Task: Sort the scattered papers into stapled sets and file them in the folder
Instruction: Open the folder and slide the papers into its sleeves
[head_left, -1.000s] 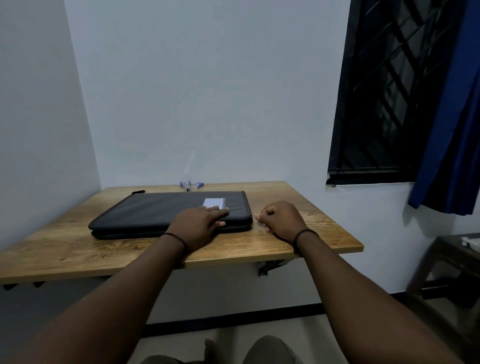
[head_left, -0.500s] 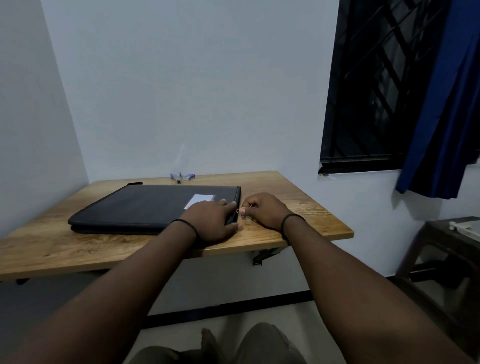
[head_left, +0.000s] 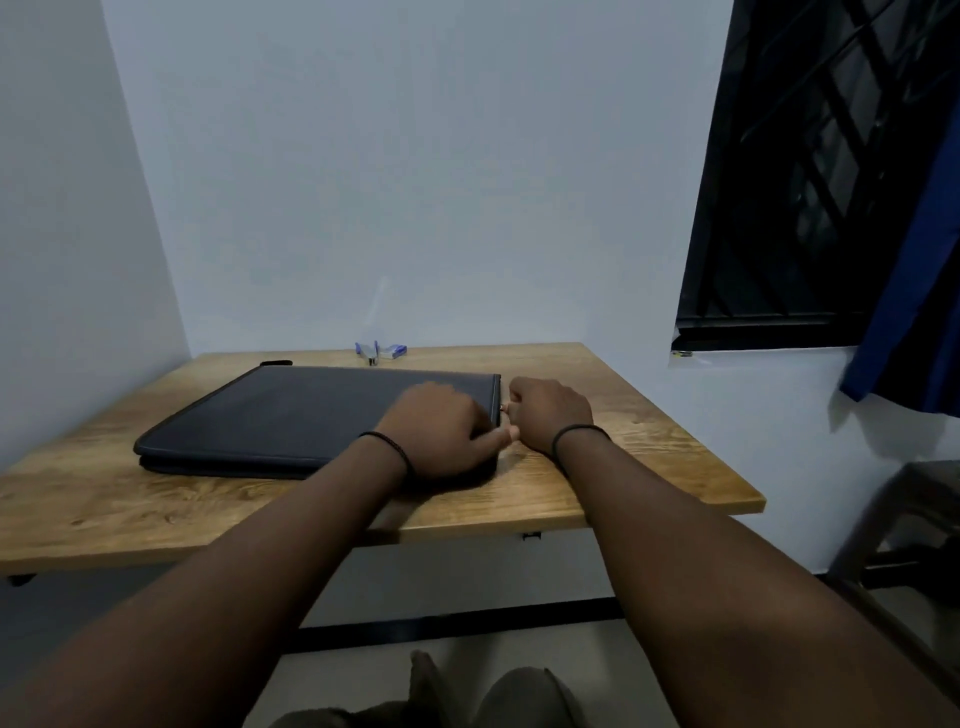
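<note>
Since half a second ago the right hand (head_left: 550, 413) has slid up along the short right edge of the folder (head_left: 291, 415), away from the near corner. The left hand (head_left: 447, 434) has stayed pressed on that near right corner and now hides the small white label that showed before.

Now the dark folder lies flat and closed on the wooden surface (head_left: 649, 447), in the middle left of the frame. Its long side runs left to right across the picture. Its short right edge points from near to far, and that is where both hands meet.

That left hand lies on top of the folder with its fingers spread flat, holding it down. Its thumb sticks out past the corner toward the right hand. The right hand is curled up, just beside the folder's right edge, and seems to pinch a tiny shiny bit there. I think it is the zip pull, but it is too small to be sure.

I think the zip is being worked, and the pull has to go along that short edge toward the far corner. The right hand is the nearer one for that.

A small blue stapler (head_left: 379, 352) sits at the back of the surface, well apart from the hands. No loose papers show anywhere.
</note>
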